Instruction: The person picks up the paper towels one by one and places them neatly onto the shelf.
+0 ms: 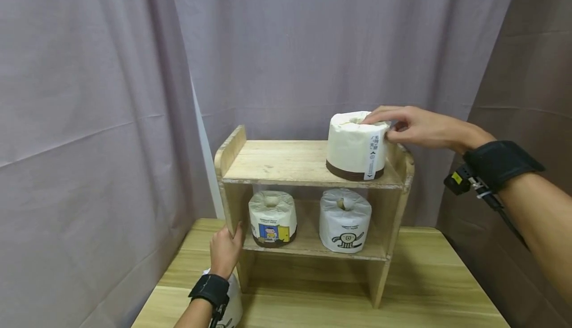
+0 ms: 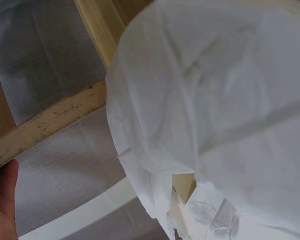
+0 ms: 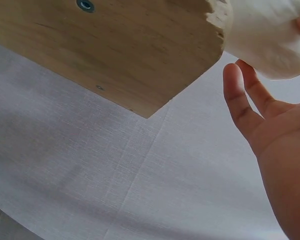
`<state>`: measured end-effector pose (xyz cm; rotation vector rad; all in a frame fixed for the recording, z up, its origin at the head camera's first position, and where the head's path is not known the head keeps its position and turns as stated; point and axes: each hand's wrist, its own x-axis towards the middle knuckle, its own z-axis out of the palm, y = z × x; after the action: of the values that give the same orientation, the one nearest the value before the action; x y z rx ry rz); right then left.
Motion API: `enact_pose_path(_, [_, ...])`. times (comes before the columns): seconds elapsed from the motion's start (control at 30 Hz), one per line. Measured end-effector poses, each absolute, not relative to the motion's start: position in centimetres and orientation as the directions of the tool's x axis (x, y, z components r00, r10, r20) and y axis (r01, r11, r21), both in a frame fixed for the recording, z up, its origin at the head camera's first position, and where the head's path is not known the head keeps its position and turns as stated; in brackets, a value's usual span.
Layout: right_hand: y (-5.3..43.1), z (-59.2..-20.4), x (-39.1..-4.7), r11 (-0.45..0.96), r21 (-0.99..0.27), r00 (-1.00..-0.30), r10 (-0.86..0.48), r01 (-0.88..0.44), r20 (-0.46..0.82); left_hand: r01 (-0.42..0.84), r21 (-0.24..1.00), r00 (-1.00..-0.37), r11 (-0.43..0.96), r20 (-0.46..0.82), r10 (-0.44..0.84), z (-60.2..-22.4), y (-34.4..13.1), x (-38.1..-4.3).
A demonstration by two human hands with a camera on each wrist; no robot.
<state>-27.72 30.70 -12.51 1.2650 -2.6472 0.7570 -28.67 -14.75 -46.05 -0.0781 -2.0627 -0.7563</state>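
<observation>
Table [image 1: 429,268] bears a wooden shelf [image 1: 281,162]; a cream paper roll [image 1: 350,149] is at the right end of its top. Hands apart: right hand [image 1: 415,125] pinches the roll's upper rim, left hand [image 1: 225,251] grips the shelf's near left edge.

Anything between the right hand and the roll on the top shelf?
Nothing visible. The right hand has its fingers on the upper rim of the top roll, by its core hole. The lower left roll and lower right roll sit underneath, out of the way.
</observation>
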Motion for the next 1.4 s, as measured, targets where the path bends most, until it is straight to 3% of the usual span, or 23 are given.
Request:
enact_pose_path(0.73, [30.7, -12.3, -27.0, 0.455, -0.288, -0.537, -0.747, -0.843, 0.391, 0.332, 0.478, -0.587, 0.813, 0.780, -0.218, -46.0, -14.5, -28.8])
enact_pose_path(1.2, [29.5, -12.1, -26.0, 0.581, -0.287, -0.648, -0.664, -0.761, 0.374, 0.335, 0.480, -0.594, 0.811, 0.776, -0.214, -45.9, -14.5, -29.1])
enact_pose_path(1.4, [28.7, -12.1, -25.8, 0.572, -0.259, -0.625, -0.668, -0.779, 0.403, 0.317, 0.498, -0.604, 0.807, 0.762, -0.233, -45.9, -14.8, -29.0])
